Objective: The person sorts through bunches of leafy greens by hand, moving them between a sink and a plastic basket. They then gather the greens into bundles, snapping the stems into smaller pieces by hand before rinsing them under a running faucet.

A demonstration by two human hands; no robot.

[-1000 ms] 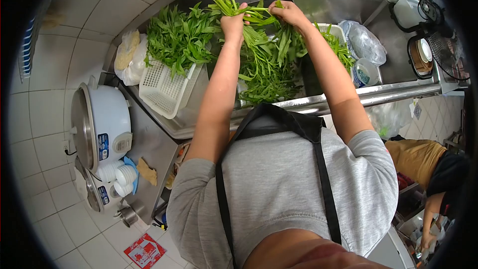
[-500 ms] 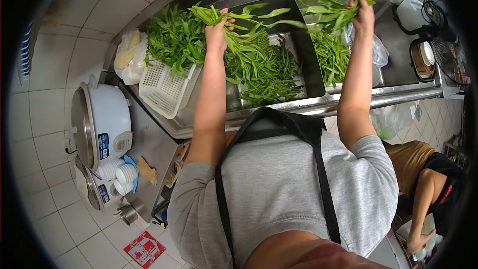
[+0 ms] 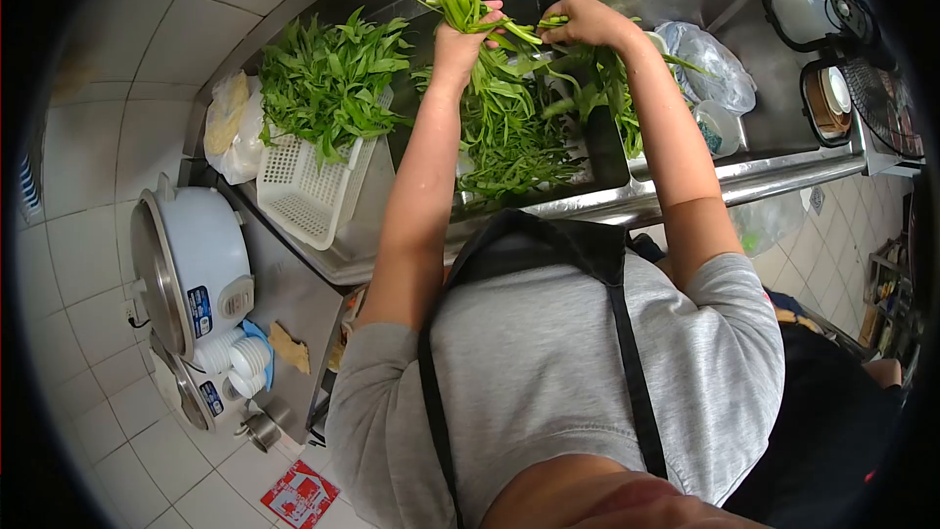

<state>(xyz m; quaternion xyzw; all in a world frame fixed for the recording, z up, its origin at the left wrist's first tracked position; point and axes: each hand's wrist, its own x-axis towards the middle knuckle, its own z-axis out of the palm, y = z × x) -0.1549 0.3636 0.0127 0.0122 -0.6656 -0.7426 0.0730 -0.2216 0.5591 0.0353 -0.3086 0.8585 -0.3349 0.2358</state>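
My left hand (image 3: 464,42) is wrapped round a bunch of green leafy stems (image 3: 460,2), above the left sink basin. Close on its right, my right hand (image 3: 585,24) is closed round more stems, whose leaves hang towards the right basin. Below my hands, loose greens (image 3: 514,137) lie in the left basin. A pile of leafy greens (image 3: 338,83) rests on a white perforated basket (image 3: 308,198) at the left. Part of the greens in the right basin is hidden by my right forearm.
Left of the sink stand a plastic bag (image 3: 233,127), a rice cooker (image 3: 201,260) and stacked white cups (image 3: 247,358). Plastic bags (image 3: 710,69) lie right of my right arm. A fan (image 3: 876,103) is at far right. Behind me, right, is a person in black (image 3: 818,421).
My right hand has moved left, close to my left hand, bringing its stems along. My left hand has shifted slightly right. The view has shifted, and the other person has moved nearer behind me.
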